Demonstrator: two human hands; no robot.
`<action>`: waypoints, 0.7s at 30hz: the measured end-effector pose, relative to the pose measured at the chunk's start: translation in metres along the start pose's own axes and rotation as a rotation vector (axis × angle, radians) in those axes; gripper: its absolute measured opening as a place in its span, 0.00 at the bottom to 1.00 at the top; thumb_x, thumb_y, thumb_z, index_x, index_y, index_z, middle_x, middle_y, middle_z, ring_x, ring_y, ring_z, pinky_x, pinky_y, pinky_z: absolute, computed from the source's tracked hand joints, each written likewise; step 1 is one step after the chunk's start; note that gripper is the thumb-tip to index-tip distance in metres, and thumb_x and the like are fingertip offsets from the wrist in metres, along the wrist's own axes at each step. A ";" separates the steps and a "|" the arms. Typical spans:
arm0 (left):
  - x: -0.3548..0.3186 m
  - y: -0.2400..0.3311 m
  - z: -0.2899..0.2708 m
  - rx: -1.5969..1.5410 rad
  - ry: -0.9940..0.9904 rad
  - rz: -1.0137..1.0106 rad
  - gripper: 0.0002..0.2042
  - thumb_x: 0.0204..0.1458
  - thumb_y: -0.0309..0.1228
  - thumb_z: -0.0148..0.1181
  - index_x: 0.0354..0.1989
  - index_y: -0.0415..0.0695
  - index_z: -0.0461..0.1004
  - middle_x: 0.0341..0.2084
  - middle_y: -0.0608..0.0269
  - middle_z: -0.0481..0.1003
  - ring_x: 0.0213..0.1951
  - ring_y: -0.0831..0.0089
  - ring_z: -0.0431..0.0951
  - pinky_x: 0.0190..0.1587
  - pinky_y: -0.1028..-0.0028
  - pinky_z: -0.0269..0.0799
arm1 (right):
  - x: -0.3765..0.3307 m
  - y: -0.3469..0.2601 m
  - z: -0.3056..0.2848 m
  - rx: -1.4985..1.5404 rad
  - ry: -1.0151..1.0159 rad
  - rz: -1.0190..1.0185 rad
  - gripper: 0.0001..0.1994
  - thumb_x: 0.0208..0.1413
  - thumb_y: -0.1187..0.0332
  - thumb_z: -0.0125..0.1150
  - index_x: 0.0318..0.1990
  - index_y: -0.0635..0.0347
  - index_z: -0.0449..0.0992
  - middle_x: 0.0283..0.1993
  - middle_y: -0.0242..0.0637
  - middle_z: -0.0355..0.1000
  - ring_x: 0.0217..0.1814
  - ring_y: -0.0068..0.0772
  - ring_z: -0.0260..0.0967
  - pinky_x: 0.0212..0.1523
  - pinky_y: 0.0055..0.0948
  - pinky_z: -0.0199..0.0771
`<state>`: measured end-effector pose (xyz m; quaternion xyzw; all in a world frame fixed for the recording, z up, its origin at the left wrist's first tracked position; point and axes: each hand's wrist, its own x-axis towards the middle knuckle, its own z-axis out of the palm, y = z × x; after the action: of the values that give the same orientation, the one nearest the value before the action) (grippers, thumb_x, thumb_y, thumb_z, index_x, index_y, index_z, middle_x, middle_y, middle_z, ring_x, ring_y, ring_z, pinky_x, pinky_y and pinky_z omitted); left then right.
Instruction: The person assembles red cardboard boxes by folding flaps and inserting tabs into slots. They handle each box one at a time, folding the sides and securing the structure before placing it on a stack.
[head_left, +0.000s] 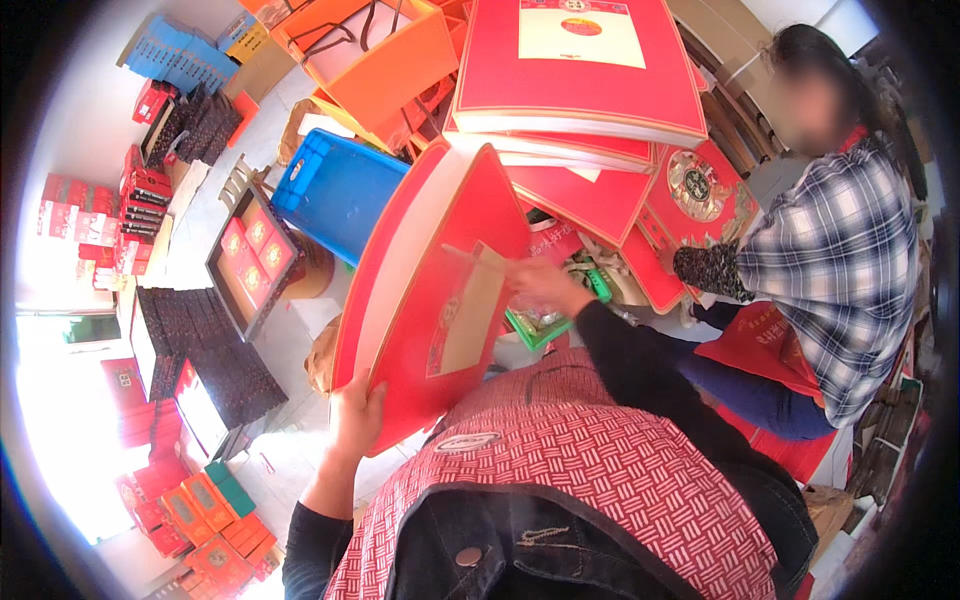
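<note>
1. A large flat red box is held tilted on edge at the centre of the view, just above the wearer's lap, its white side showing between two red faces.
2. The box's lower edge is clamped by the left hand, at about 8 o'clock, with the thumb laid over the front face.
3. The right hand is held at the box's 3 o'clock edge, near the pale label panel; its fingers are blurred, and whether its grip is wide, narrow or closed on anything cannot be told.
4. The work is judged to be midway on this one box: it has been taken in hand but not yet set down.
5. More red boxes are piled at 1 o'clock; whether they are finished or waiting cannot be told.
6. A blue crate is seen at 10 o'clock and an orange bag at 11.
7. At 2 o'clock, a box with a round emblem is neared by the sleeve of a co-worker in a plaid shirt.
</note>
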<state>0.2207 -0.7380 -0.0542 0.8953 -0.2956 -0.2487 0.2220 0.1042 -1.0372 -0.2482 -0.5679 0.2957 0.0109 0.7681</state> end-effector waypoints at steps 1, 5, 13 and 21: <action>-0.006 0.000 0.000 0.012 0.052 0.015 0.04 0.47 0.23 0.54 0.32 0.36 0.69 0.17 0.49 0.69 0.21 0.63 0.73 0.25 0.70 0.65 | -0.025 -0.013 -0.027 0.226 -0.008 0.140 0.13 0.58 0.59 0.49 0.32 0.60 0.71 0.23 0.25 0.68 0.21 0.19 0.63 0.20 0.23 0.61; -0.014 0.010 -0.011 -0.025 0.163 0.015 0.05 0.46 0.21 0.52 0.32 0.36 0.70 0.16 0.51 0.66 0.20 0.78 0.66 0.24 0.72 0.64 | -0.115 -0.021 -0.135 0.269 -0.007 0.189 0.13 0.58 0.59 0.49 0.26 0.57 0.67 0.13 0.20 0.50 0.12 0.12 0.45 0.13 0.17 0.45; -0.021 0.035 -0.004 -0.047 0.254 0.073 0.08 0.44 0.18 0.50 0.35 0.34 0.69 0.20 0.46 0.71 0.22 0.54 0.73 0.25 0.68 0.66 | -0.168 -0.048 -0.168 0.502 0.455 -0.100 0.09 0.54 0.66 0.56 0.27 0.58 0.65 0.19 0.25 0.59 0.15 0.14 0.51 0.15 0.15 0.49; 0.037 0.072 0.049 -0.115 0.167 0.111 0.11 0.46 0.27 0.52 0.37 0.34 0.69 0.28 0.43 0.73 0.32 0.55 0.75 0.35 0.63 0.68 | -0.164 -0.132 -0.082 0.000 0.492 -0.522 0.07 0.47 0.77 0.61 0.29 0.61 0.67 0.26 0.30 0.68 0.22 0.16 0.64 0.23 0.16 0.65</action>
<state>0.1886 -0.8265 -0.0644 0.8808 -0.3106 -0.1772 0.3103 -0.0208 -1.1042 -0.0727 -0.6100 0.3165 -0.3228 0.6508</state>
